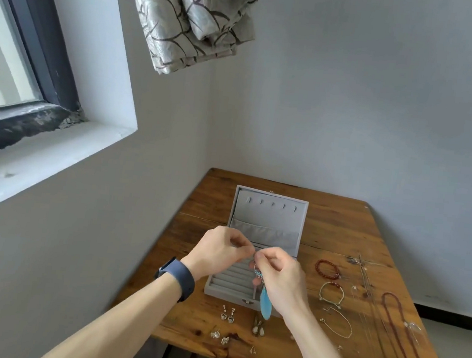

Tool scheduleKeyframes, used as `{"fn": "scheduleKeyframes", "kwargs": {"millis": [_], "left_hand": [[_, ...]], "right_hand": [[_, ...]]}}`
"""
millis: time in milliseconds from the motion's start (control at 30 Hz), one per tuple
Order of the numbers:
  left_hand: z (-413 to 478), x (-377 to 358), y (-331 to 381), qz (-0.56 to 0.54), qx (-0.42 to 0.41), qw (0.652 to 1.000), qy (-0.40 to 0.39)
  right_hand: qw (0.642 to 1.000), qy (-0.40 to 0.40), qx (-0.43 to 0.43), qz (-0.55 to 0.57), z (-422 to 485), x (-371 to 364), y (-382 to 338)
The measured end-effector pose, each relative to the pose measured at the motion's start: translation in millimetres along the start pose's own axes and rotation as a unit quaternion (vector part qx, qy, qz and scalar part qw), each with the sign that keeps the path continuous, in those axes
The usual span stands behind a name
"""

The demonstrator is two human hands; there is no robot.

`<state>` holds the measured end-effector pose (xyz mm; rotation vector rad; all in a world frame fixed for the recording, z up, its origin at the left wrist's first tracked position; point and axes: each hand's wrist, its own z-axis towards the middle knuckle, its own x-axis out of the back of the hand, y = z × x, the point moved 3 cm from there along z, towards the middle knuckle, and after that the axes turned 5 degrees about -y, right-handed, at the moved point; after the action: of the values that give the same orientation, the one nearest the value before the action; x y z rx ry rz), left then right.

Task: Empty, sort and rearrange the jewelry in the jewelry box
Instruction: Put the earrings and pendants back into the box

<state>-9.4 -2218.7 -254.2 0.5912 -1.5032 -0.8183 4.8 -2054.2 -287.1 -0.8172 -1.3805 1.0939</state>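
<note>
A grey velvet jewelry box (pixel 265 225) stands open on the wooden table (pixel 340 227), its lid upright with a row of hooks and a pocket. Both my hands hover over its ring rolls. My right hand (pixel 280 276) pinches the top of a blue feather earring (pixel 266 304) that dangles in front of the box's front wall. My left hand (pixel 221 250), with a dark watch on the wrist, pinches the same earring's hook where the fingertips meet.
Pairs of earrings (pixel 227 315) lie along the table's front edge. To the right of the box lie a red bead bracelet (pixel 327 269), two thin bracelets (pixel 331 295), a long dark-red bead necklace (pixel 399 333) and thin chains. Walls close in at the left and back.
</note>
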Motion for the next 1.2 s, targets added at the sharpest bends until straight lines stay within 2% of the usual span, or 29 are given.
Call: {"fn": "scheduleKeyframes", "kwargs": {"millis": [133, 267, 467, 567, 767, 900, 1033, 1100, 1200], "left_hand": [[38, 19, -18, -0.004, 0.013, 0.998, 0.059], [92, 39, -40, -0.014, 0.067, 0.993, 0.094], [157, 37, -68, -0.062, 0.118, 0.991, 0.030], [169, 35, -78, -0.104, 0.099, 0.990, 0.008], [167, 35, -87, -0.083, 0.012, 0.996, 0.034], [162, 38, -88, -0.084, -0.005, 0.995, 0.059], [156, 37, -88, -0.099, -0.007, 0.992, 0.077], [153, 35, -89, -0.113, -0.004, 0.990, 0.083], [149, 32, -90, -0.127, 0.000, 0.988, 0.086]], "right_hand": [[0.999, 0.021, -0.024, 0.030, 46, -1, -2], [0.997, 0.038, -0.059, 0.045, 102, -3, 2], [0.994, 0.055, -0.087, 0.047, 171, -19, 10], [0.992, 0.061, -0.099, 0.043, 188, -25, 10], [0.990, 0.081, -0.117, -0.003, 194, -29, 11], [0.987, 0.075, -0.141, -0.019, 191, -32, 10], [0.990, 0.069, -0.114, -0.047, 181, -37, 11], [0.994, 0.054, -0.097, -0.017, 173, -39, 14], [0.992, -0.009, -0.110, 0.066, 162, -40, 22]]}}
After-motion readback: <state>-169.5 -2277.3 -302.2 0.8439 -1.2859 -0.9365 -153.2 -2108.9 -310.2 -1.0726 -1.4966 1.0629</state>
